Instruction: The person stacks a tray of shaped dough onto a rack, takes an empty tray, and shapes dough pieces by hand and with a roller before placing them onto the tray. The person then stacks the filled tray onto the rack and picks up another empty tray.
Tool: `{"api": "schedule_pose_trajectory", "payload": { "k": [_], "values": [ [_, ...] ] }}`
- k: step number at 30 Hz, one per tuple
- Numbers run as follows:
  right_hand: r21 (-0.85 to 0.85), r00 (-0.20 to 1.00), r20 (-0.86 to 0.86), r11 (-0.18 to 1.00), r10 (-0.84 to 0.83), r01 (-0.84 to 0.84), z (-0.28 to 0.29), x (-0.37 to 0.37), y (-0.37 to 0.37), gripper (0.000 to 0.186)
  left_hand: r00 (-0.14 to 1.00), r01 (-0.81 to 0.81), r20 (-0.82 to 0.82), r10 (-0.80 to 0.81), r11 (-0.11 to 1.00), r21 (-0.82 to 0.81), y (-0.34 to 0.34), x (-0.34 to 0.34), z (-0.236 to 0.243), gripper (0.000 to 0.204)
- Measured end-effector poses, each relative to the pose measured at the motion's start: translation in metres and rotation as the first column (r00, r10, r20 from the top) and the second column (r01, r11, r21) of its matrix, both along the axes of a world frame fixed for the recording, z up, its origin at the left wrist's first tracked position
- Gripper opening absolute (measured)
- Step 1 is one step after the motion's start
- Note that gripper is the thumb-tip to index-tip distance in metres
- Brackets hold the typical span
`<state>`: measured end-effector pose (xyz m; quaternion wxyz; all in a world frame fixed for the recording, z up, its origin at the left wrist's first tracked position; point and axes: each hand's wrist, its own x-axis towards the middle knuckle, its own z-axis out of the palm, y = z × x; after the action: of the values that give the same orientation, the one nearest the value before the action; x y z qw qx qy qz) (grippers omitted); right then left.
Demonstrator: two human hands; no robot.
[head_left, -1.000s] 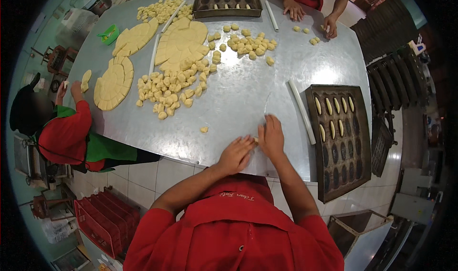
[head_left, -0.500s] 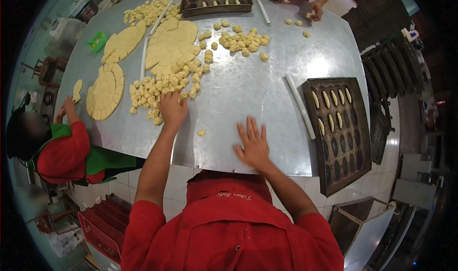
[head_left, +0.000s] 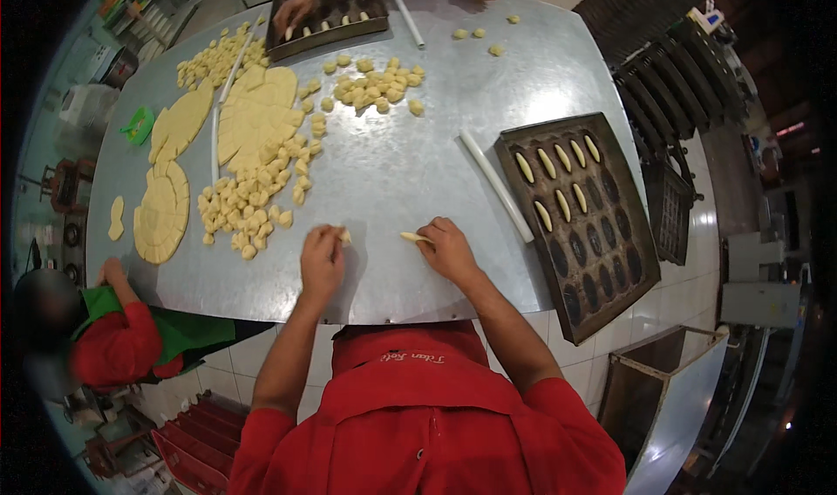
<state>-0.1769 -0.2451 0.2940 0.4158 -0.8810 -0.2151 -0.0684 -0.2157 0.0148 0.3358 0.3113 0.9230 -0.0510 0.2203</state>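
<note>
My left hand (head_left: 322,260) presses on a small dough piece (head_left: 345,235) on the steel table (head_left: 410,172), just right of a heap of cut dough pieces (head_left: 248,207). My right hand (head_left: 448,248) lies beside it, fingers on a short rolled dough log (head_left: 411,237). A dark mould tray (head_left: 575,216) stands to the right, with several shaped dough logs in its far cavities.
A white rolling stick (head_left: 495,184) lies left of the tray. Flat scored dough sheets (head_left: 258,116) cover the far left. Another dough heap (head_left: 375,87) and a second tray (head_left: 330,11) sit at the far side, where another person's hands work. A person in red (head_left: 113,347) stands left.
My left hand came back from the dough heap with a piece to the near edge. My right hand now rests on a rolled log instead of lying flat.
</note>
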Motion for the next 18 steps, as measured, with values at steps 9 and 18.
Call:
{"api": "schedule_pose_trajectory", "payload": {
  "k": [9, 18],
  "values": [
    [0.281, 0.809, -0.103, 0.763, -0.579, 0.582, 0.007, 0.043, -0.164, 0.019, 0.995, -0.045, -0.077, 0.060, 0.983, 0.178, -0.039, -0.023, -0.019, 0.021],
    [-0.261, 0.598, 0.189, 0.548, -0.778, 0.795, -0.038, 0.083, -0.324, 0.014, 0.981, -0.136, -0.164, 0.102, 0.969, -0.209, -0.057, -0.030, -0.028, 0.024]
  ]
}}
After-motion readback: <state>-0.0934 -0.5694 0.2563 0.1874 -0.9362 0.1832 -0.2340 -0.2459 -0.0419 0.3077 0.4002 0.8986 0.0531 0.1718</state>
